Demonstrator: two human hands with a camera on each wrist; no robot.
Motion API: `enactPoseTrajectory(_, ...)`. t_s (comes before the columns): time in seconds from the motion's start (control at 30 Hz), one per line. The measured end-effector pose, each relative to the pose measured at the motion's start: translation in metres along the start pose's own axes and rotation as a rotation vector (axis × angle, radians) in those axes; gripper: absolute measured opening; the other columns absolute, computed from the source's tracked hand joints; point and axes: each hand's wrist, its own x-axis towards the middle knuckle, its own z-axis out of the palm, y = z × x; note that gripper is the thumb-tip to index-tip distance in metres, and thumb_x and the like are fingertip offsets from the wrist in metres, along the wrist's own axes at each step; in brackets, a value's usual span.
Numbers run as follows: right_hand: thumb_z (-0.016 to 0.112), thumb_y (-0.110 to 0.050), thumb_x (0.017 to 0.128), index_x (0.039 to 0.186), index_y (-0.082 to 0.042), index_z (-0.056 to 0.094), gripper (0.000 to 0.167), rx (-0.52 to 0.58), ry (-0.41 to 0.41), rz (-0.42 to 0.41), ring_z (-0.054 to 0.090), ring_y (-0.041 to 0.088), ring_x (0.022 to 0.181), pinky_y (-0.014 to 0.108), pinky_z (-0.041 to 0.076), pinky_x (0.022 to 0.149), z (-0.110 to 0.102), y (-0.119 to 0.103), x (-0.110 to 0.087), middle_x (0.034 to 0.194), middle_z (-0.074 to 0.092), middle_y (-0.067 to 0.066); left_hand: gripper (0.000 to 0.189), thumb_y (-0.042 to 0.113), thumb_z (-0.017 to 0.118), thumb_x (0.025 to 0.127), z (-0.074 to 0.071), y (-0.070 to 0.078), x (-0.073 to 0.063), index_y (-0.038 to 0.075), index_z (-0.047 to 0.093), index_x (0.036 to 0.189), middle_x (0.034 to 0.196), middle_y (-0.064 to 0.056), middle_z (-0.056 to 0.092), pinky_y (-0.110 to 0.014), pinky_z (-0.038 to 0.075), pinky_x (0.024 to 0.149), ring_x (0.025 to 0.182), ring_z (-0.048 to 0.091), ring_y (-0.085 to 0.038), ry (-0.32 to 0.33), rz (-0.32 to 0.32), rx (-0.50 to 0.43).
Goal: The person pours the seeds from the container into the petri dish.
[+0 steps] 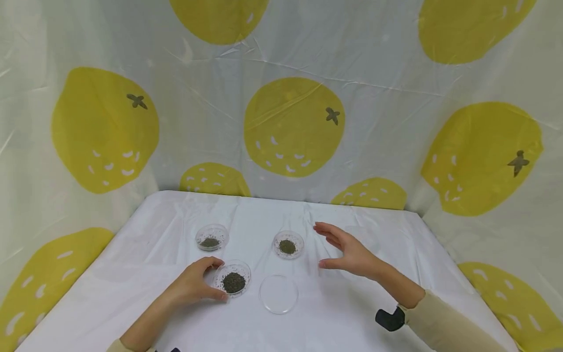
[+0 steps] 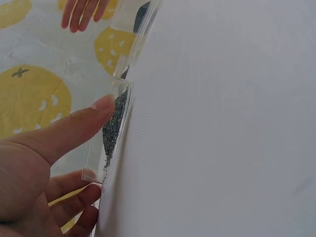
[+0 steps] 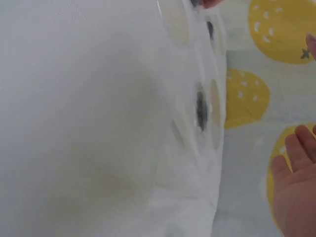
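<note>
My left hand (image 1: pixel 193 281) grips a clear petri dish (image 1: pixel 243 268) by its sides, thumb on the near rim and fingers across from it. Dark loose granules (image 1: pixel 233 282) are heaped in the dish; the left wrist view shows the same granules (image 2: pixel 114 123) behind the clear wall. Just right of this dish, a clear round lid (image 1: pixel 279 294) lies flat on the table. My right hand (image 1: pixel 347 252) is held in the air with thumb and fingers spread apart, holding nothing. Nearest to it is a second petri dish (image 1: pixel 298 239) with a small greenish-brown heap.
A third petri dish (image 1: pixel 212 230) with a dark heap stands at the back left of the white-covered table (image 1: pixel 264 332). A faint clear shape (image 1: pixel 358 233) lies behind the right hand. A lemon-patterned curtain (image 1: pixel 378 122) hangs behind the table and along its sides.
</note>
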Motion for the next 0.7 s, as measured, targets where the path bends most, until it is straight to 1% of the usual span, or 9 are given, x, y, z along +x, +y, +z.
enactPoseTrajectory(0.13,0.087,-0.014,0.085,0.16,-0.014,0.035,0.091,0.052,-0.085,0.009,0.037,0.027,0.147,0.04,0.031,0.118,0.019,0.001,0.003,0.16,0.041,0.005,0.086,0.033,0.102,0.058,-0.001,0.0,0.0,0.006,0.065,0.13,0.131,-0.011,0.063,-0.058,0.038,0.11,0.129,0.054,-0.039,-0.007,0.015,-0.008)
enactPoseTrajectory(0.23,0.086,-0.01,0.086,0.16,-0.008,0.034,0.091,0.084,-0.151,0.004,0.038,0.028,0.147,0.038,0.032,0.118,0.033,0.005,0.003,0.161,0.039,0.012,0.086,0.033,0.102,0.058,-0.001,0.0,0.001,0.005,0.065,0.13,0.13,-0.011,0.063,-0.058,0.038,0.11,0.128,0.054,-0.039,-0.012,0.023,-0.015)
enactPoseTrajectory(0.37,0.086,-0.014,0.086,0.159,0.0,0.033,0.091,0.112,-0.22,0.018,0.039,0.028,0.146,0.036,0.033,0.117,0.049,0.014,0.003,0.16,0.039,0.016,0.086,0.033,0.102,0.058,-0.001,0.0,0.001,0.005,0.065,0.13,0.129,-0.011,0.063,-0.059,0.038,0.11,0.128,0.054,-0.04,-0.015,0.03,-0.023)
enactPoseTrajectory(0.5,0.087,-0.02,0.086,0.158,0.001,0.035,0.092,0.107,-0.246,0.01,0.041,0.029,0.145,0.041,0.034,0.117,0.06,0.022,0.002,0.158,0.043,0.015,0.086,0.031,0.102,0.058,-0.002,0.0,0.0,0.005,0.064,0.13,0.129,-0.012,0.063,-0.059,0.038,0.11,0.128,0.053,-0.04,-0.018,0.025,-0.032)
enactPoseTrajectory(0.6,0.088,-0.024,0.085,0.156,0.001,0.038,0.091,0.09,-0.248,-0.009,0.044,0.031,0.143,0.044,0.035,0.116,0.066,0.024,0.003,0.156,0.046,0.016,0.086,0.031,0.102,0.058,-0.002,0.0,0.0,0.005,0.064,0.131,0.13,-0.012,0.063,-0.06,0.037,0.111,0.129,0.053,-0.041,-0.022,0.016,-0.037)
enactPoseTrajectory(0.7,0.089,-0.025,0.084,0.155,0.002,0.039,0.09,0.077,-0.251,-0.011,0.045,0.031,0.142,0.041,0.035,0.116,0.071,0.025,0.005,0.154,0.048,0.015,0.086,0.031,0.102,0.059,-0.002,0.001,-0.001,0.005,0.064,0.131,0.132,-0.013,0.062,-0.06,0.036,0.111,0.13,0.051,-0.042,-0.023,0.012,-0.044)
